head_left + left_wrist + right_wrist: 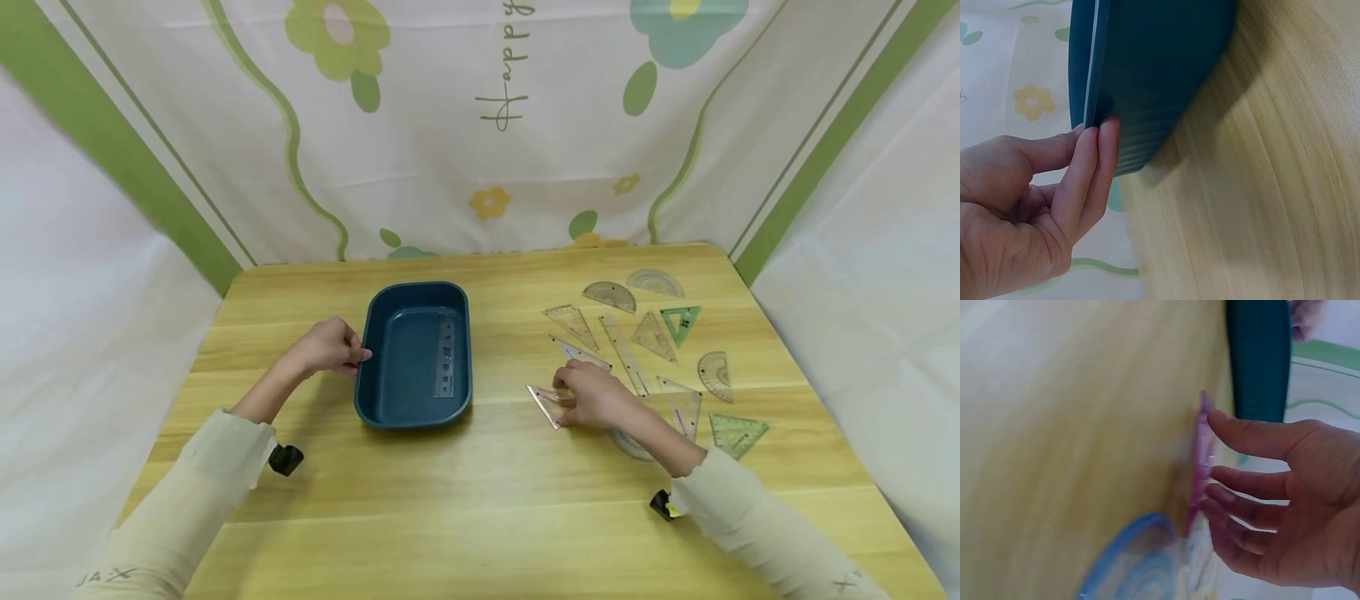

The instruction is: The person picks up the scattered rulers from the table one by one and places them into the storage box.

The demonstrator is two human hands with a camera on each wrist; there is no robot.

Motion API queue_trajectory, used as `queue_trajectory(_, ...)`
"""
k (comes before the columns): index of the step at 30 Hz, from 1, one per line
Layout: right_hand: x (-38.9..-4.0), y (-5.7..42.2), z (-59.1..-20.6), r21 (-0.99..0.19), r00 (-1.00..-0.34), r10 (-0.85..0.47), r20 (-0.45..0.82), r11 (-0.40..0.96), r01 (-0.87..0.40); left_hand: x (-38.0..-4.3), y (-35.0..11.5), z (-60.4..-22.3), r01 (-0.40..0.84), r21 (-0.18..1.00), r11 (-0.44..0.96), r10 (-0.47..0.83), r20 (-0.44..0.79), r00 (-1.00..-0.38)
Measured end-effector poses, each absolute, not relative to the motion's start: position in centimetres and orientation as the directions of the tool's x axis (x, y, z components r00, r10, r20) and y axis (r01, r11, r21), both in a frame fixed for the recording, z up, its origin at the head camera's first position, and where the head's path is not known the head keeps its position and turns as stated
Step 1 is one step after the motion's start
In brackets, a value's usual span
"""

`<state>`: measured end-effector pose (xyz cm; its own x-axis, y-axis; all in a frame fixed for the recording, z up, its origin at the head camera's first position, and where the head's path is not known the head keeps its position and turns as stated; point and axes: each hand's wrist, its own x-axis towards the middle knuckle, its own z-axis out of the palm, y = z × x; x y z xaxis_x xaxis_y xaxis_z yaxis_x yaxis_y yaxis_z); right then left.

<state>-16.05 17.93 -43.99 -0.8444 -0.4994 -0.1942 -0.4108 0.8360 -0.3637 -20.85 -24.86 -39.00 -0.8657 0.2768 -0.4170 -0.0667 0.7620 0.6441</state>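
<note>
My left hand [330, 346] pinches the left rim of a dark blue rectangular tray [397, 367], thumb inside and fingers outside. A clear ruler [446, 358] lies along the right side of the tray's floor. Right of the tray, my right hand [596, 396] holds a clear set square with a pinkish edge [546, 407] between thumb and fingertips. The right wrist view shows this set square edge-on and blurred. A protractor with a blue edge [1147, 562] lies close by, partly under my right forearm in the head view. Another set square [581, 353] lies just beyond my right hand.
Several set squares, including green ones [681, 323] [737, 433], lie spread over the right of the wooden table [480, 517]. Among them are protractors [609, 295] [716, 375] and a long clear ruler [624, 354]. A flowered cloth [427, 158] hangs behind the table.
</note>
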Motion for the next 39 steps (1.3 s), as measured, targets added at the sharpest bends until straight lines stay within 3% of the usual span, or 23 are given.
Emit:
queue_trajectory(11,-16.1,17.8,-44.8,-0.424,-0.834,-0.504,-0.226,0.821,-0.381,-20.5,-25.0,-39.4,-0.077,0.648,0.757,0.272,-0.421,-0.865)
queue_trajectory(22,-15.6,18.5,-45.1,-0.611,-0.782,-0.586,-0.211,0.704,-0.362,-19.6,-25.4,-40.2,-0.125,0.666,0.735,0.255,-0.443,-0.859)
queue_trajectory(29,-16.4,18.9,-44.5,-0.758,-0.783,-0.565,-0.259,0.621,-0.197,-19.8,-25.5,-40.1,-0.103,0.674,0.732,0.272,-0.427,-0.862)
queue_trajectory(39,-17.1,18.7,-43.3,-0.852,-0.828,-0.479,-0.292,0.523,-0.003,-20.6,-25.1,-39.2,-0.085,0.659,0.748,0.268,-0.416,-0.869)
